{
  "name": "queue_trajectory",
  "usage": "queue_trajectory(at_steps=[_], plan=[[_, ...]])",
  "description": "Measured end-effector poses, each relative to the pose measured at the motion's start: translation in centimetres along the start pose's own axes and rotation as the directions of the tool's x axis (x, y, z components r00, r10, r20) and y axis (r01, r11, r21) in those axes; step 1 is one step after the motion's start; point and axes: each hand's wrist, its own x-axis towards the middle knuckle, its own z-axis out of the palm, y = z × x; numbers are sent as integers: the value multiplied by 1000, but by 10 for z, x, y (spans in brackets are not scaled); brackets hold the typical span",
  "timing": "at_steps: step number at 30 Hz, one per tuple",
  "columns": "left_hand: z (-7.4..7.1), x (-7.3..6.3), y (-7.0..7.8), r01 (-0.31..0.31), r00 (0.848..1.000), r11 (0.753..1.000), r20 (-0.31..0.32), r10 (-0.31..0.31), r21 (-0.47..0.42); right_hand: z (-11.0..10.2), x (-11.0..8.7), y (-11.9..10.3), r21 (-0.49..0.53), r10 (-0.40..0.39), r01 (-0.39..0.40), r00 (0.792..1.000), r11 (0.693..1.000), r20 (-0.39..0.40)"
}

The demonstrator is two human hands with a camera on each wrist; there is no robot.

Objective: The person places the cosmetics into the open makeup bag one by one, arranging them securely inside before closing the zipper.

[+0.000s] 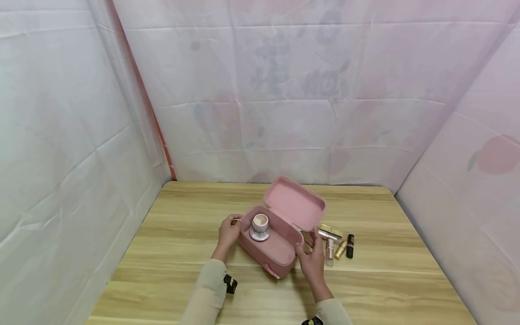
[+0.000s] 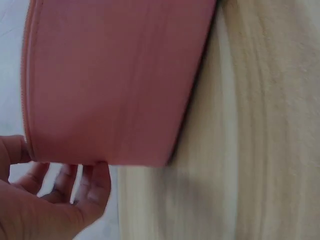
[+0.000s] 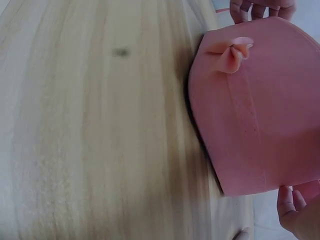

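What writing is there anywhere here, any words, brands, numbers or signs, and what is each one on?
Nothing can be read with certainty.
Back sheet: large, faint grey characters, too blurred to read.
Gold-coloured item beside the case: dark markings, too small to read.
Black tube: any lettering is too small to make out.
Pink case: no lettering shows on its visible sides.

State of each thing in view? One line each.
Pink case, open
Lid, folded back
Jar, upright in case
Left hand, gripping case's left end
Right hand, gripping case's right end
Black tube, lying down
Gold tube, lying down
Silver tube, lying down
Gold box, closure unclear
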Motion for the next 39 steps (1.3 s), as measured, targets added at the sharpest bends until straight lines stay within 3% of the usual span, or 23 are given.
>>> queue_trajectory(at_steps=[6,11,15,19,22,27,31,39], plan=[[-6,-6,-10,4,998,990,60,5,-143,-1,4,4,1,-67,67,998,998,7],[-11,-18,-18,44,996,971,80,-26,-236,-7,16,-4,114,-73,60,991,992,114],[-15,-31,-20,88,994,952,88,-65,-294,-11,23,-15,129,-33,6,977,992,211],[-21,-47,-3,116,992,939,89,-91,-323,-12,32,-20,104,16,-47,961,994,276],[-19,-54,-3,111,994,943,53,-99,-314,-11,40,-12,89,36,-67,950,994,309],[-9,-66,-17,115,992,931,-10,-126,-346,-10,58,9,102,13,-53,931,993,364],[-4,-78,-13,127,989,912,-16,-145,-389,-12,72,9,127,-33,-20,914,992,404],[0,-86,-12,117,990,917,-25,-137,-381,-11,80,9,148,-56,-11,896,989,440]])
